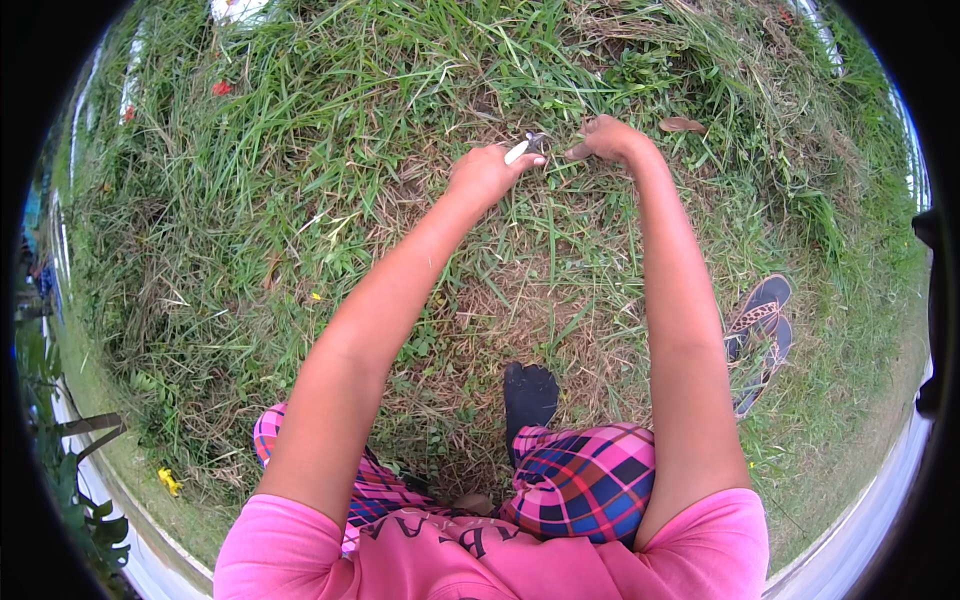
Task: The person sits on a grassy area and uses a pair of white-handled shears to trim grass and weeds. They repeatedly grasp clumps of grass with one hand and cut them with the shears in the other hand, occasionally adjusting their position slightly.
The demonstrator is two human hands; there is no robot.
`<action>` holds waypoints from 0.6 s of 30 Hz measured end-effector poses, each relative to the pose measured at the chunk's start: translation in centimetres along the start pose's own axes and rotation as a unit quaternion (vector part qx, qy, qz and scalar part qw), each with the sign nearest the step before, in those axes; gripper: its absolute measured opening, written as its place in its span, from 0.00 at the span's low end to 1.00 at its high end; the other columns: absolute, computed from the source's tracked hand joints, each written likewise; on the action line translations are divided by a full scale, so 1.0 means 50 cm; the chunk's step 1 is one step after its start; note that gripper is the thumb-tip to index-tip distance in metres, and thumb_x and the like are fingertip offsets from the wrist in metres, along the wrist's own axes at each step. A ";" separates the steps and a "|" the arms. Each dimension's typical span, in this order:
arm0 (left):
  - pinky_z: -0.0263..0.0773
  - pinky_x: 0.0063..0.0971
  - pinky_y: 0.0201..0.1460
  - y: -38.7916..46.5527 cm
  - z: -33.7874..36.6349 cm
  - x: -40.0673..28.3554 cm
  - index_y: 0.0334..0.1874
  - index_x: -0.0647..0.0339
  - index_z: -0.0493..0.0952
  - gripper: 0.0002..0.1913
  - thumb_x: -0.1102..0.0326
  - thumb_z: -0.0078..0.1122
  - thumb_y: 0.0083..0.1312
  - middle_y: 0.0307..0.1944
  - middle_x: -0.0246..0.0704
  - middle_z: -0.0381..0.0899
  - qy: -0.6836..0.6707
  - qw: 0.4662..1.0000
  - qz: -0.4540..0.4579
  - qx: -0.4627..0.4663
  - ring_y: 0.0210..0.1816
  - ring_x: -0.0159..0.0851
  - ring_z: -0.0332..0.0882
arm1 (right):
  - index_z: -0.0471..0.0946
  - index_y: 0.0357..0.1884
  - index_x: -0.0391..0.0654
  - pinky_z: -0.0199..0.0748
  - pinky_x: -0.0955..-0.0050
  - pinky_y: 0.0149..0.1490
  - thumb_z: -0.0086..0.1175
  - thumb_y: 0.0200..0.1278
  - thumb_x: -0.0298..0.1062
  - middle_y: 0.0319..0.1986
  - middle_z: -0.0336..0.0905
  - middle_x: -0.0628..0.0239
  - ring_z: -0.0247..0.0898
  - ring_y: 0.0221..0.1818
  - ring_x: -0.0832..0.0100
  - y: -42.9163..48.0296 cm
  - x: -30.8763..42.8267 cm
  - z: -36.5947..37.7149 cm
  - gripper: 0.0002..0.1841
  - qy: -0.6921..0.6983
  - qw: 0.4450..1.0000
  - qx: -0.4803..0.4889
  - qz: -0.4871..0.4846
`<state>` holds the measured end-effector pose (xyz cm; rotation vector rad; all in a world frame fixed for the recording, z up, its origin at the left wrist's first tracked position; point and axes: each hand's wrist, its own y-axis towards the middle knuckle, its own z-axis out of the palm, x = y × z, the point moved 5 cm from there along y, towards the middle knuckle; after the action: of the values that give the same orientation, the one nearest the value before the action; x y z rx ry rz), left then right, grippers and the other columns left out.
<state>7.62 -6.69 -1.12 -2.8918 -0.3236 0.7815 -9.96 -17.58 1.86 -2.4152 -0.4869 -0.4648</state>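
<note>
My left hand [487,171] reaches out over the grass and grips a small hand tool [526,148] with a white handle part and a dark metal head; its exact kind cannot be told. The head points toward my right hand [606,139], which is low at the grass [570,187] with thumb and fingers drawn together. Thin stems lie by those fingertips, and whether they are pinched is too small to tell. A short gap separates the tool's head from the right fingertips. Cut, dry grass and green blades surround both hands.
A pair of flip-flops [761,337] lies on the grass at the right. My foot in a black sock [531,394] rests below the hands. A brown leaf [681,124] lies beyond the right wrist. Red flowers [221,88] and a yellow flower [169,481] show at the left.
</note>
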 end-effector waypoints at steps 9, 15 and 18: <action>0.80 0.27 0.45 -0.121 0.026 0.054 0.43 0.68 0.77 0.46 0.21 0.39 0.61 0.33 0.38 0.83 -0.374 0.873 -0.075 0.306 0.34 0.36 0.84 | 0.80 0.41 0.45 0.75 0.57 0.53 0.75 0.38 0.60 0.40 0.82 0.55 0.76 0.53 0.57 -0.081 0.038 -0.074 0.33 -0.037 0.991 -0.127 -0.024; 0.81 0.30 0.45 -0.081 0.020 0.025 0.51 0.72 0.73 0.49 0.21 0.33 0.62 0.41 0.45 0.81 -0.506 0.801 -0.075 0.311 0.41 0.40 0.84 | 0.79 0.46 0.45 0.75 0.59 0.55 0.72 0.47 0.44 0.40 0.82 0.53 0.77 0.50 0.53 -0.005 0.091 -0.010 0.24 0.003 0.906 -0.412 -0.095; 0.81 0.32 0.45 -0.057 0.028 0.002 0.51 0.75 0.72 0.50 0.21 0.34 0.62 0.42 0.46 0.80 -0.521 0.788 -0.077 0.318 0.41 0.41 0.84 | 0.82 0.46 0.44 0.76 0.62 0.50 0.68 0.51 0.35 0.39 0.83 0.50 0.80 0.43 0.54 0.036 0.039 -0.008 0.19 0.159 0.905 -0.384 -0.094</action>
<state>6.48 -3.84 -1.87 -1.5537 -0.2881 1.9255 -7.55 -18.69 2.08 -2.9416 -0.4439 -1.3201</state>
